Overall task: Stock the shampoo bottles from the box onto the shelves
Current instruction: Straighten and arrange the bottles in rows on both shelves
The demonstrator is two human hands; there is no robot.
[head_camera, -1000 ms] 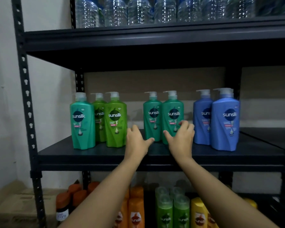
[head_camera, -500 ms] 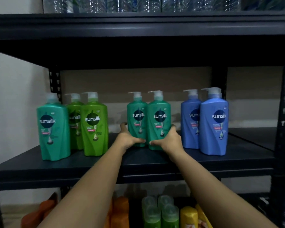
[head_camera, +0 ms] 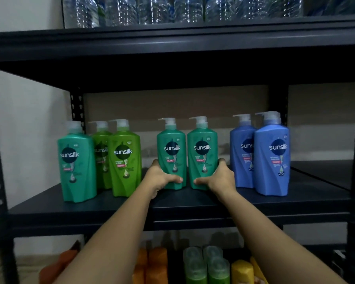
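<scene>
Since the previous frame, the two teal bottles stand slightly apart. The left hand [head_camera: 162, 178] grips the left teal bottle [head_camera: 171, 153]; the right hand [head_camera: 218, 178] grips the right teal bottle [head_camera: 202, 153]. Both stand mid-shelf [head_camera: 193, 203], behind its front edge, with gaps to the green bottle [head_camera: 125, 158] and blue bottles [head_camera: 272, 154].

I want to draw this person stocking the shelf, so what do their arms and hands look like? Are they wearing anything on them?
Both arms are bare as far as the picture shows: no sleeves, gloves, watch, bracelets or rings in view. The left hand and right hand each end a long bare forearm rising from the bottom edge. The fingernails look short and plain, though the picture is a little blurry.
</scene>
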